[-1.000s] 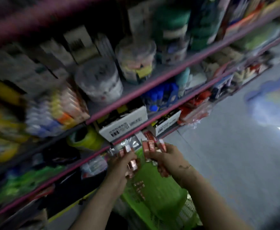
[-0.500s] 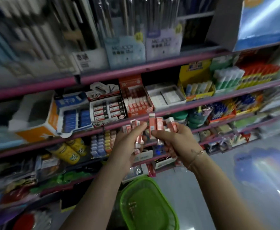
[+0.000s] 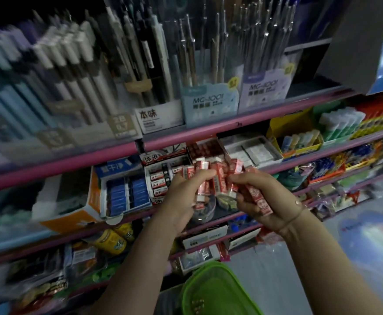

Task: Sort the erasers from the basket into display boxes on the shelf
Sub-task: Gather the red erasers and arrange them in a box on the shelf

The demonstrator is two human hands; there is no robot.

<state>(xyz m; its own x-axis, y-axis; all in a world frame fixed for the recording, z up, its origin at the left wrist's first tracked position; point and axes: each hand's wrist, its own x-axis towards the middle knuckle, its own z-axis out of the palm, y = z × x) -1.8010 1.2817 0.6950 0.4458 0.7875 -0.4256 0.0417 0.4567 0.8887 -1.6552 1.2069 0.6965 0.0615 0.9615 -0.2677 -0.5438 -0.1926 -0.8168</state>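
Both hands are gripping red-sleeved erasers (image 3: 217,178) before the shelf's pink front edge (image 3: 72,162): left hand (image 3: 186,196) grasping several, right hand (image 3: 261,201) likewise; the next move is probably feeding them into the red display box (image 3: 205,148), leaving the green basket (image 3: 217,289) below

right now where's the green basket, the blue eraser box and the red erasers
green basket (image 3: 187,292), head view, left rim
blue eraser box (image 3: 127,194), head view, blue packs inside
red erasers (image 3: 220,178), head view, wrapper in the held bunch
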